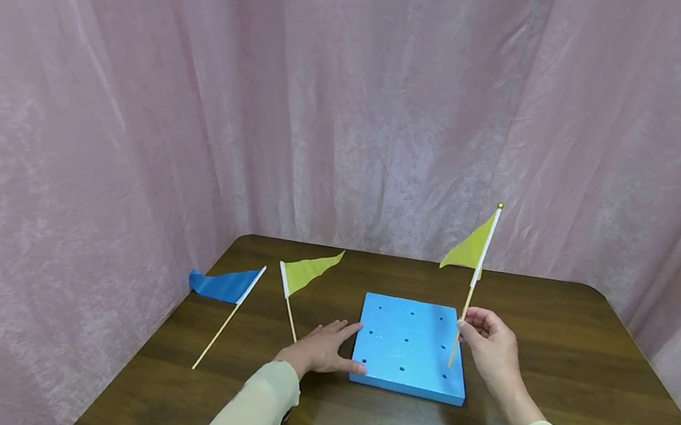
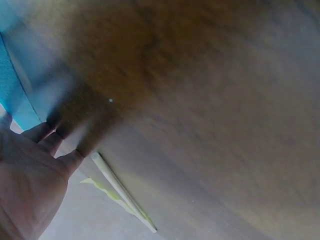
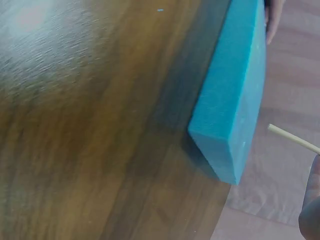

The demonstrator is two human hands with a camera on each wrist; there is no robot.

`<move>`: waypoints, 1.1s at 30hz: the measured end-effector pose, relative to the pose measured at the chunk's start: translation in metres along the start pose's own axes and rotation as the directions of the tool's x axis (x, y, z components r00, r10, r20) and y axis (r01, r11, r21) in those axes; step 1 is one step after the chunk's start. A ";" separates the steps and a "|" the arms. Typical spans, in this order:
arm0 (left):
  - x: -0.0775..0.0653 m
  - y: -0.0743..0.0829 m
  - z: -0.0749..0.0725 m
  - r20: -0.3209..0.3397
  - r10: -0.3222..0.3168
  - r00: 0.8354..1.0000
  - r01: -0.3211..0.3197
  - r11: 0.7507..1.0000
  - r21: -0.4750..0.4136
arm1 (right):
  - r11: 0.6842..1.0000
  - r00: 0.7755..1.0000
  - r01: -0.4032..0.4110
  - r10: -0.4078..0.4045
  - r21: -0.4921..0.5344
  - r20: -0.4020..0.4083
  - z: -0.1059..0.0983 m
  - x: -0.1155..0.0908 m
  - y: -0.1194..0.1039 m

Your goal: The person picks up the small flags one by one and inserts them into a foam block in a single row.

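Observation:
My right hand (image 1: 494,348) pinches the wooden stick of a yellow-green pennant flag (image 1: 470,248) between thumb and fingers. The flag leans slightly right over the right side of a light blue board (image 1: 387,351) with several small holes. In the right wrist view the stick's bare lower tip (image 3: 272,128) shows apart from the board (image 3: 225,100). Fingers spread, my left hand (image 1: 321,349) rests at the board's left edge, its thumb at the near left corner. The left wrist view shows that hand's palm (image 2: 30,170) beside the board's blue side (image 2: 12,85).
Left of the left hand lie a second yellow-green flag (image 1: 310,271), its stick partly hidden by that hand, and a blue flag (image 1: 226,286). All are on a dark wooden table (image 1: 561,339). A pink curtain (image 1: 354,101) hangs behind it.

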State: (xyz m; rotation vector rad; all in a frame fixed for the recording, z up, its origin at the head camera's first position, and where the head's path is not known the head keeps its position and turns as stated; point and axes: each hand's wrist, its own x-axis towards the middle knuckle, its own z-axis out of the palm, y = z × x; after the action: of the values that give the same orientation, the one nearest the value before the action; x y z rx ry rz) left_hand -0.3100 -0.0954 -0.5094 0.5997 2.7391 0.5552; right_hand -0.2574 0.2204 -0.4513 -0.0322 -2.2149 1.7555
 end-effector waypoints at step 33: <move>0.000 0.001 -0.001 -0.002 -0.020 1.000 0.020 1.000 -0.004 | 0.973 0.994 0.077 -0.058 -0.217 0.093 0.005 -0.021 0.023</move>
State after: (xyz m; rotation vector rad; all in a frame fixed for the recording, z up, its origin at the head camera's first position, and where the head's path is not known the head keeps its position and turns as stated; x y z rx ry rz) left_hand -0.3099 -0.0947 -0.5084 0.5711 2.7419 0.5566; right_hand -0.2430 0.2171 -0.4793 0.0703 -2.4328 1.4953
